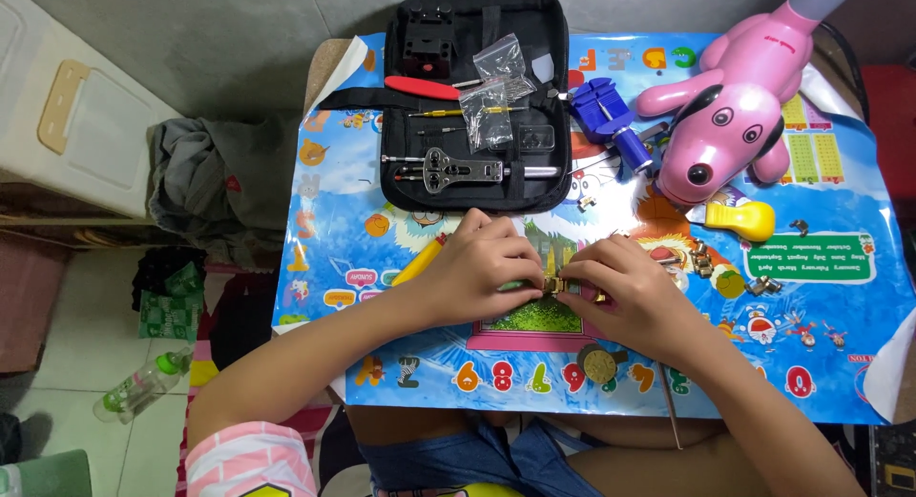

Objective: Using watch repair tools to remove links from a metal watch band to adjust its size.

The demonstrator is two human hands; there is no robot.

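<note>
Both hands pinch a gold link mid-mat.

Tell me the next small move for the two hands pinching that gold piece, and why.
Probably hold the grip and steady it on the mat. Both the left hand and right hand pinch the small gold-coloured piece between them, just above the colourful mat. Loose gold links lie to the right, so lifting it higher risks dropping it among them.
</note>
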